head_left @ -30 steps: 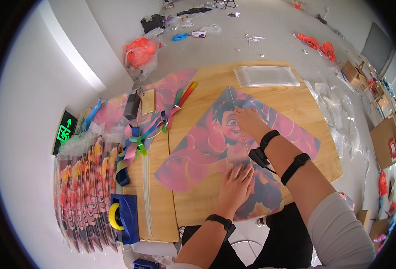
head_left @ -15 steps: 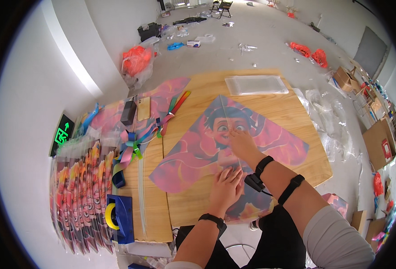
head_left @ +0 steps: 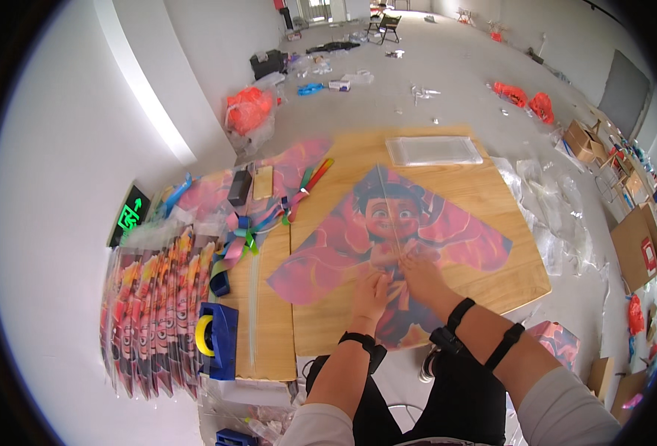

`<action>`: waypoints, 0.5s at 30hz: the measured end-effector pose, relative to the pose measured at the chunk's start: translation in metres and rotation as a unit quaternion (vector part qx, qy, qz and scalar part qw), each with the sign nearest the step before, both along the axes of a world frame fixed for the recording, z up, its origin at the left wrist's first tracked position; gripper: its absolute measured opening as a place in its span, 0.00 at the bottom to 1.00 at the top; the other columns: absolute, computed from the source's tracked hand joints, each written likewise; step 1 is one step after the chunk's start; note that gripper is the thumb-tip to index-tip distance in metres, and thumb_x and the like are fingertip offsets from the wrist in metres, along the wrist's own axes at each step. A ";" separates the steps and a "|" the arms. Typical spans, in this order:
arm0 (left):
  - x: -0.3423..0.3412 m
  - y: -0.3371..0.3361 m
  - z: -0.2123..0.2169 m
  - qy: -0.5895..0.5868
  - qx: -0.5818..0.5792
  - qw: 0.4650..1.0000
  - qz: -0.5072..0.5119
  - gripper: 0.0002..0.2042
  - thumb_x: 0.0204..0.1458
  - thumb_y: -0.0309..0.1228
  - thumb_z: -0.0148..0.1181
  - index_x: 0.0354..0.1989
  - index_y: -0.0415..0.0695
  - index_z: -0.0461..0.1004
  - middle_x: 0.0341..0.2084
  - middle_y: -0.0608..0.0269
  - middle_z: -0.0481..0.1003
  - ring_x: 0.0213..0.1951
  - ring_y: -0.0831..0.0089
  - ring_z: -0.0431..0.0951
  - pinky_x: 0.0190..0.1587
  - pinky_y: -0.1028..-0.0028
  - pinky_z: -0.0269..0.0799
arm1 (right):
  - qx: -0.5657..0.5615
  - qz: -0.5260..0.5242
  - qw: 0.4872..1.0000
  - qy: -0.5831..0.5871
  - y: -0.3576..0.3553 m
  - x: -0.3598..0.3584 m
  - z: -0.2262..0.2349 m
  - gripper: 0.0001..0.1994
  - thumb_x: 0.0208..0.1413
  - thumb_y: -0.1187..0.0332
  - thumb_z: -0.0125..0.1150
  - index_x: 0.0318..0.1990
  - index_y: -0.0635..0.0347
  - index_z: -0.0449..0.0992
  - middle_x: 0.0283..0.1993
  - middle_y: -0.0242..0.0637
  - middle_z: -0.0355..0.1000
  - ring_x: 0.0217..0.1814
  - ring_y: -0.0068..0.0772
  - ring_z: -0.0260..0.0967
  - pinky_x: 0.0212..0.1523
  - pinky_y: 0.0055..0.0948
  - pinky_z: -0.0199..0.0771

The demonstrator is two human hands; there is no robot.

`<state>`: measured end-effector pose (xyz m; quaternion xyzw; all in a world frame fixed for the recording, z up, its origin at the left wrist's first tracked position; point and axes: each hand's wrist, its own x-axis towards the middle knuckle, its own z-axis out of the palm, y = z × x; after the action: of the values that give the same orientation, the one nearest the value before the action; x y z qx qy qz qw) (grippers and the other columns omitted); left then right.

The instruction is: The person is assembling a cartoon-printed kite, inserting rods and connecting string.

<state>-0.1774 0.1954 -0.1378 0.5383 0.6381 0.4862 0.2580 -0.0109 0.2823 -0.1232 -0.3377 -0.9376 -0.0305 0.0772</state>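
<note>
Left hand and right hand curl over the kite-shaped sheet, grip unclear; it's spread flat, unbagged; printed pieces left of them are already bagged.

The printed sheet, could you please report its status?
Left hand, right hand close together over printed sheet. Sheet spread on wooden table. Nothing seen in the way.

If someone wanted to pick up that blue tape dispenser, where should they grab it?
I'd take the tape dispenser by its blue body, from above and the right, probably with the nearer left hand. The yellow tape roll shows on its left, so the solid right side looks easier to hold, and the wooden tabletop lies on that side.
</note>
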 end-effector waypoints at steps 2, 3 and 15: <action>0.008 0.006 0.010 -0.118 -0.048 0.992 0.020 0.15 0.64 0.36 0.51 0.37 0.38 0.80 0.38 0.57 0.81 0.44 0.63 0.79 0.49 0.65 0.74 | -0.065 -0.019 0.998 -0.018 -0.011 0.011 -0.002 0.27 0.54 0.70 0.56 0.64 0.63 0.69 0.71 0.43 0.64 0.71 0.40 0.63 0.65 0.42 0.64; 0.010 0.005 0.012 -0.240 -0.107 0.964 0.047 0.18 0.66 0.41 0.49 0.36 0.38 0.79 0.35 0.58 0.80 0.42 0.64 0.78 0.50 0.65 0.72 | -0.022 -0.006 0.999 -0.026 -0.024 0.015 -0.001 0.26 0.54 0.69 0.56 0.63 0.64 0.70 0.70 0.42 0.66 0.70 0.39 0.64 0.64 0.41 0.66; 0.030 -0.074 -0.005 -0.248 -0.091 0.943 0.200 0.13 0.64 0.38 0.49 0.44 0.43 0.75 0.39 0.61 0.75 0.41 0.69 0.75 0.45 0.66 0.72 | -0.133 0.054 0.989 0.027 -0.124 0.078 0.041 0.24 0.56 0.61 0.58 0.62 0.53 0.75 0.50 0.38 0.79 0.51 0.40 0.77 0.51 0.40 0.76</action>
<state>-0.1479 0.1217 -0.1424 0.2359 0.6901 0.5858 0.3535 0.0668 0.1580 -0.0824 -0.2944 -0.9477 0.1084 0.0587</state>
